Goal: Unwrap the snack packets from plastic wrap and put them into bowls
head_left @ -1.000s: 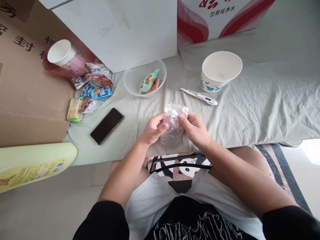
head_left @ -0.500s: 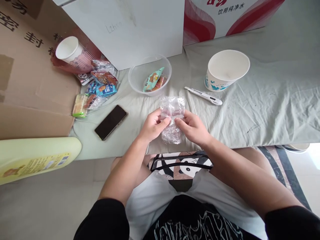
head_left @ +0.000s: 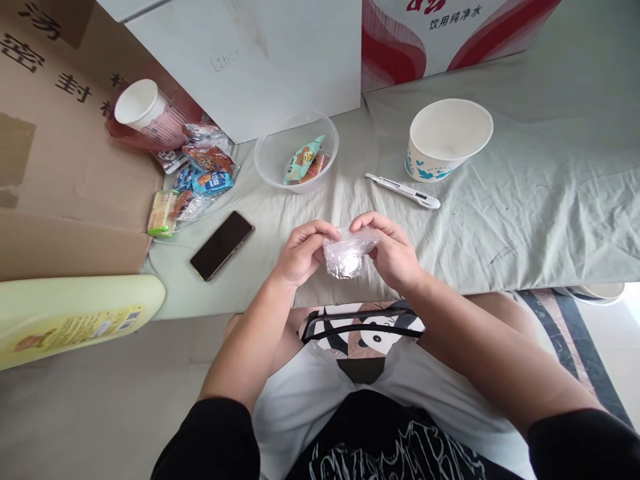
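A crinkled clear plastic wrapper (head_left: pixel 347 259) is stretched between my two hands, near the front edge of the cloth-covered surface. My left hand (head_left: pixel 303 252) pinches its left upper edge between thumb and fingers. On the other side, my right hand (head_left: pixel 393 250) is closed on the upper right edge. Whether anything lies inside the wrapper I cannot tell. Beyond the hands stands a clear plastic bowl (head_left: pixel 265 167) holding a green snack packet (head_left: pixel 306 160) and another packet. A white utility knife (head_left: pixel 404 191) lies behind my right hand.
A white paper tub (head_left: pixel 435 150) stands at the back right. To the left are a phone (head_left: pixel 223 245), several wrapped snacks (head_left: pixel 213 181) and a paper cup (head_left: pixel 143 107). A white box (head_left: pixel 260 67) and a cardboard box (head_left: pixel 65 167) border the surface; a yellow-green bottle (head_left: pixel 80 313) lies front left.
The wrapper has been tilted and its upper edge folded down, so it looks shorter. My fingers have moved up to its top edge. The view has shifted slightly.
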A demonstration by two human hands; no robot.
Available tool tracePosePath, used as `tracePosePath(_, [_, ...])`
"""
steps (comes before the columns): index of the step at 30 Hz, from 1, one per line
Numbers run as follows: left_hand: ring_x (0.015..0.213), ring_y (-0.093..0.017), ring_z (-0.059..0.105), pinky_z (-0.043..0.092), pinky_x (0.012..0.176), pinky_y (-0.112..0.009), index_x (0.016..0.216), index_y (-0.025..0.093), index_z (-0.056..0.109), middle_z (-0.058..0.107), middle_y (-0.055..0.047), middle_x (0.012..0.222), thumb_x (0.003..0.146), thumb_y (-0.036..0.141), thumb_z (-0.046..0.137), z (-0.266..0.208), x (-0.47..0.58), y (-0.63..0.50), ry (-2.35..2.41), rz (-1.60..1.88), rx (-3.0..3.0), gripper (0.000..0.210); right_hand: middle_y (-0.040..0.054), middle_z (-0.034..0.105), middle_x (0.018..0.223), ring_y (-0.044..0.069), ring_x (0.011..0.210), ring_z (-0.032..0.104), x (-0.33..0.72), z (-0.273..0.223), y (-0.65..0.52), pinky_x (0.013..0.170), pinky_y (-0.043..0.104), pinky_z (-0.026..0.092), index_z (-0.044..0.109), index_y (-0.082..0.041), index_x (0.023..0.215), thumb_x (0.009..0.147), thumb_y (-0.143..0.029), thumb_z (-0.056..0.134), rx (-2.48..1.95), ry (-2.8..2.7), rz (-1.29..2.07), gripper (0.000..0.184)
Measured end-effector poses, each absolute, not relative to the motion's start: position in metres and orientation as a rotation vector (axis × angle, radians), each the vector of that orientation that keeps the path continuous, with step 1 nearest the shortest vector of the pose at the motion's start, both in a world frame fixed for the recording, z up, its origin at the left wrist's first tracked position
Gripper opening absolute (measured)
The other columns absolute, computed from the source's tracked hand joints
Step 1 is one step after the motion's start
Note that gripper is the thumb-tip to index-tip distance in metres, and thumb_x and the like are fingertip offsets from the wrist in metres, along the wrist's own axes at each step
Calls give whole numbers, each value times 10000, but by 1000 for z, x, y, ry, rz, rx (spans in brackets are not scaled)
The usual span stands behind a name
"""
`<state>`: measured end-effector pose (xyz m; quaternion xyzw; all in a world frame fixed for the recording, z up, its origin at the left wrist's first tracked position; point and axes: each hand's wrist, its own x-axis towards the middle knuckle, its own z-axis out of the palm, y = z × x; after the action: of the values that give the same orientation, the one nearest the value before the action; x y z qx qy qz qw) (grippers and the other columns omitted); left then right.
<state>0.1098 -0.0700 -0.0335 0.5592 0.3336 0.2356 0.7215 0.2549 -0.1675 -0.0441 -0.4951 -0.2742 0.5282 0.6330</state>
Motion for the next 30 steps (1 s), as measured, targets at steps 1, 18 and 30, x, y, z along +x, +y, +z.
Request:
tracePosePath(1, [519,-133,506,412,484,-288,673,205,676,600,-11,625,698,435,733,-34,110,-70,730,515,1219,239,-31,528,681,124,562,471,256,-44,-168,535,275,403,604,-239,842,761,-341,551,-1125,-620,1217,141])
tracePosePath(18, [804,-174,717,576,698,-258,1028,186,668,756,-52,898,641,453,947,-56,114,-66,836,430,1170,548,-54,542,841,122,652,541,258,-57,-156,625,289,432,438,-236,1221,769,-308,650,-1313,-819,1032,504])
tracePosePath(30, [695,-89,622,494,618,-194,883,233,634,663,42,803,595,370,918,-56,134,-52,946,1190,1225,426,-59,570,752,139,666,547,298,-45,-155,693,322,452,505,-247,991,863,-355,519,-1323,-709,989,168])
